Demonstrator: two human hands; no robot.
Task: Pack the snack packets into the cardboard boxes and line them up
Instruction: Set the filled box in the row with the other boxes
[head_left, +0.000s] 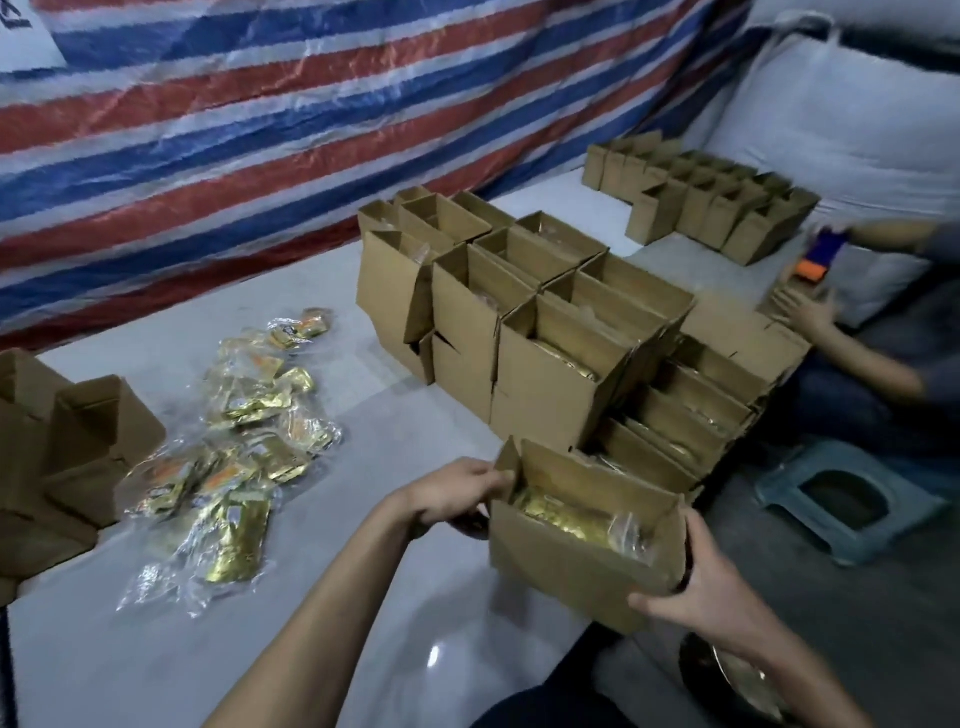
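The held cardboard box sits at the near right edge of the desk, its top flaps open and gold snack packets showing inside; just beyond it stands a tight block of filled open boxes, stepping down toward the desk's right edge, so little free room lies on that side; open bare surface stretches to the left and toward the viewer; the left hand reaches in from below with the arm stretched forward, its fingers closed on the box's left flap and wall; the right hand cups the box's near right corner, thumb along the front face and fingers wrapped round the side; a loose heap of packets in clear wrap lies on the desk well to the left; empty folded boxes stand at the far left edge; another group of small boxes sits at the far right; the desk is pale and glossy; a red, white and blue striped tarpaulin hangs behind; a second person's hand rests on a box at right; a grey plastic stool stands on the floor.
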